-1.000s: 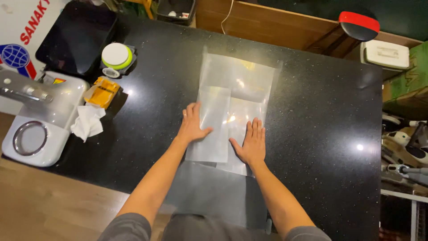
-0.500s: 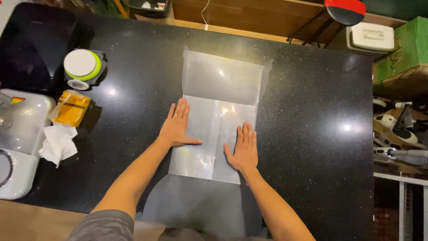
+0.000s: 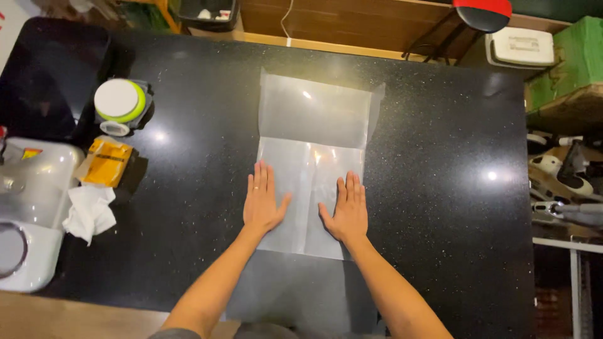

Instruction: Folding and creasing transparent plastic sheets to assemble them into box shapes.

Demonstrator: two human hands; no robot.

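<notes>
A large translucent plastic sheet [image 3: 317, 119] lies flat on the black speckled countertop [image 3: 440, 188], with a folded, paler layer [image 3: 309, 188] on its near half. My left hand [image 3: 262, 199] presses flat on the left edge of that folded layer, fingers spread and a ring on one finger. My right hand [image 3: 346, 209] presses flat on its right part, palm down. Neither hand grips anything. The sheet's near end runs over the counter's front edge between my forearms.
At the left stand a white and green round container [image 3: 120, 103], a small yellow box [image 3: 107, 162], a crumpled white tissue [image 3: 90, 212] and a white appliance [image 3: 28, 213]. A black panel [image 3: 44, 75] lies at the far left. A white box [image 3: 518, 47] and green crate [image 3: 568, 63] sit at the far right.
Both hands have slid along the folded sheet and now lie flat side by side at about the same height. The camera view has shifted, so the counter appears further left.
</notes>
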